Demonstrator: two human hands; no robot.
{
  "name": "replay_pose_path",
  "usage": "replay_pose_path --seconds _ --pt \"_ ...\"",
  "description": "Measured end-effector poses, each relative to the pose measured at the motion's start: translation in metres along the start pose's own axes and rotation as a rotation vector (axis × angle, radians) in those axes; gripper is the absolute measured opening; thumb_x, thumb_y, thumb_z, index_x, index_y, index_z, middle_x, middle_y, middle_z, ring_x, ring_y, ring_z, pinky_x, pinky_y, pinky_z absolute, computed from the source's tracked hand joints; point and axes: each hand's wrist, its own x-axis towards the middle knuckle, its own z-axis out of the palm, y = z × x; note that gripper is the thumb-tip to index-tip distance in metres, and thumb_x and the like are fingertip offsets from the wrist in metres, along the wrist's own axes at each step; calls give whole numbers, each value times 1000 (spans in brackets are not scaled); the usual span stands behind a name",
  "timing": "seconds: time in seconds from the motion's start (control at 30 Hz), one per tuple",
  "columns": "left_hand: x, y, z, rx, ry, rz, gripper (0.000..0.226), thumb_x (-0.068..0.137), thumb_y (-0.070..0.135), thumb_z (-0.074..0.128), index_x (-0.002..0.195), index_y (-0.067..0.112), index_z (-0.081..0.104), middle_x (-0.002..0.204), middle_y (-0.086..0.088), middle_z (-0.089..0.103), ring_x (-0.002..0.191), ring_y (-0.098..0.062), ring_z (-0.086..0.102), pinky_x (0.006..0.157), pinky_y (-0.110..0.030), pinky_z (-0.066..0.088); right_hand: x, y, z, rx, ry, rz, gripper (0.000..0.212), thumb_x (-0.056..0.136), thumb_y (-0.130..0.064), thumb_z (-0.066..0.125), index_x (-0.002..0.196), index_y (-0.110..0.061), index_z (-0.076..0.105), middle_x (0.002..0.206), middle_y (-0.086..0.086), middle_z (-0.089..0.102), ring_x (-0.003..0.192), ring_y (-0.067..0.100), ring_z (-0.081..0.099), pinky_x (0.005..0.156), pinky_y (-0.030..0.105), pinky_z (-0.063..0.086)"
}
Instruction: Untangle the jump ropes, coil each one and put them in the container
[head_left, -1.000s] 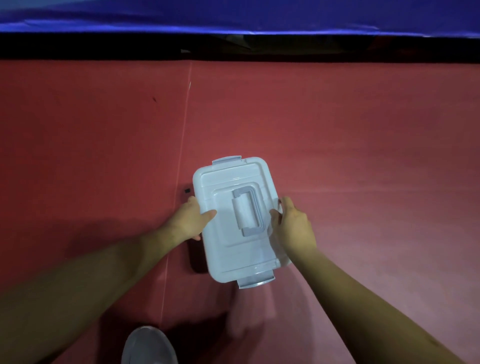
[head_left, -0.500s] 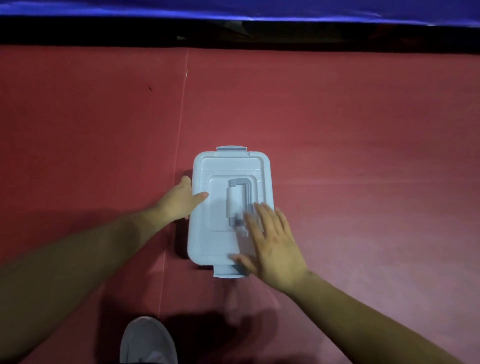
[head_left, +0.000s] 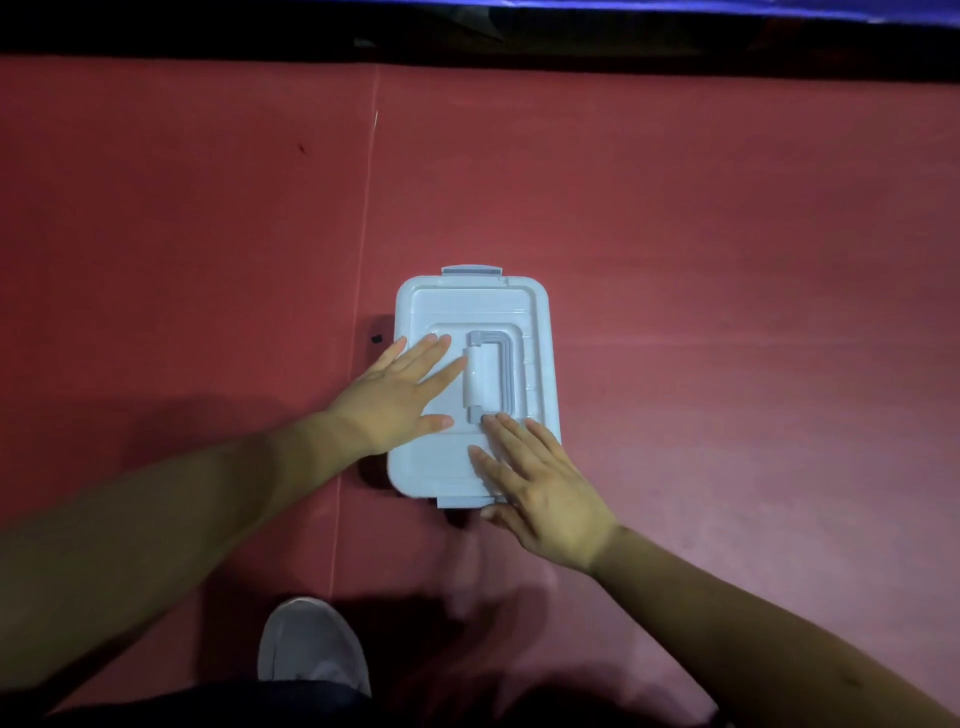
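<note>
Item: container (head_left: 470, 312), pale blue plastic, lid on, resting on the red floor (head_left: 701, 234). Its long axis runs away from you, near end under your hands, far end beyond your fingertips.

Lid fittings: folded carry handle (head_left: 488, 375) lying flat in a central recess; far latch (head_left: 471, 270) at the end away from your fingers; near latch (head_left: 462, 501) at the end closest to you.

Left hand (head_left: 400, 392): flat, fingers (head_left: 434, 347) spread wide, palm down on the lid's left half, tips touching or just beside the handle. It grips nothing.

Right hand (head_left: 545, 483): flat, fingers spread, pressing the lid's near right corner, tips just below the handle's near end; the thumb sits just beside the near latch. It grips nothing.

Jump ropes: none visible; whether they lie inside cannot be told.

Judgement: the lid appears to be getting pressed shut. Your right hand is nearer the near latch; the far latch lies ahead of both hands.

Other: grey shoe (head_left: 311, 644) near you.
</note>
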Motion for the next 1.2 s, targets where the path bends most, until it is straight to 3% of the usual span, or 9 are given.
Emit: replay_pose_path --seconds 0.17,0.33,0.43,0.53,0.67,0.77,0.9,1.03,1.2 --pt "-1 3 0 23 6 5 77 100 59 33 154 31 -14 162 0 -23 147 -12 -25 120 -35 -17 1 -8 3 2 -28 35 61 95 -37 59 149 -12 44 162 17 25 152 34 17 124 49 10" --pt "-2 7 2 42 34 4 76 100 60 29 154 30 -16 163 -2 -22 149 -14 -21 120 -36 -16 2 -15 0 -15 25 74 46 94 -32 60 135 -12 60 153 17 43 142 35 39 117 52 30" --pt "-4 6 2 32 48 2 77 98 62 30 154 31 -14 164 -1 -18 150 -15 -17 120 -35 -16 18 -10 -24 106 128 56 45 103 -45 41 112 -13 71 132 15 60 119 35 56 101 48 45" --pt "-2 0 -3 -11 92 24 80 95 62 42 157 32 1 166 -1 -3 153 -16 -3 120 -34 -7 74 15 -60 187 258 245 47 96 -45 51 115 -4 64 117 16 59 107 35 57 93 45 47" --pt "10 -10 -21 14 189 86 87 89 59 58 157 23 18 163 -8 18 150 -26 15 120 -38 8 153 56 -90 245 57 567 88 81 -52 74 145 -4 37 142 16 42 133 35 41 111 43 35" --pt "22 -19 -25 49 120 49 95 88 65 54 159 24 6 165 -12 -11 152 -25 -10 122 -37 -7 188 82 -91 238 -164 613 113 73 -60 78 157 -13 18 157 12 33 144 31 32 119 43 27" --pt "30 -22 -19 20 29 33 92 89 67 49 158 27 2 162 -10 -22 150 -23 -19 122 -36 -12 206 104 -74 346 -250 621 91 67 -52 87 141 -16 47 134 3 58 124 26 55 102 36 46" --pt "30 -21 -18 1 25 10 92 89 66 49 158 27 2 163 -8 -22 150 -22 -20 120 -34 -14 199 105 -61 302 -124 563 91 70 -52 84 145 -17 47 139 6 52 132 27 46 110 46 38" --pt "27 -18 -23 -45 14 -5 92 88 65 53 158 29 6 164 -6 -20 151 -20 -18 122 -34 -11 188 93 -54 217 66 450 67 77 -43 81 132 -11 60 118 7 61 117 28 52 102 41 40"
